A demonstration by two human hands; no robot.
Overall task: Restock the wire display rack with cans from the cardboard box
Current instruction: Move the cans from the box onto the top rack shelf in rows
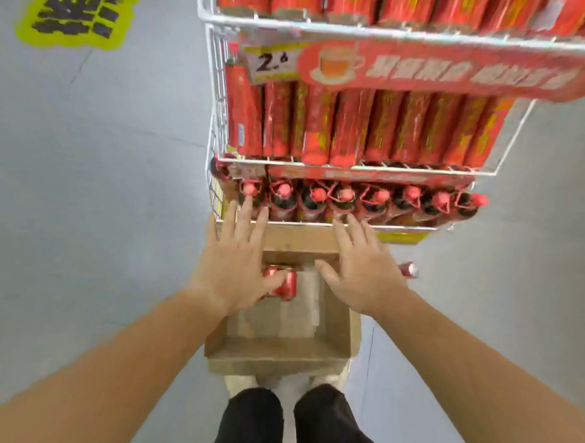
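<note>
**A:** How far along does the restock look?

**B:** Nearly through, I'd judge. The wire display rack ahead of the hands shows packed red rows on all 3 tiers in view, and the cardboard box beneath the hands is mostly bare bottom.

**A:** What's left?

**B:** A small cluster of red cans, at least 2, in the box's far corner, right under the thumb of the left hand. There is also 1 stray can on the floor, just right of the right hand.

**A:** And the hands?

**B:** Both arms reach forward and down. The left hand is flat, fingers straight and spread, tips over the lowest tier's front wire, holding nothing. The right matches it — splayed, empty, fingertips near the same wire. Whether either touches the rack, I cannot tell.
</note>
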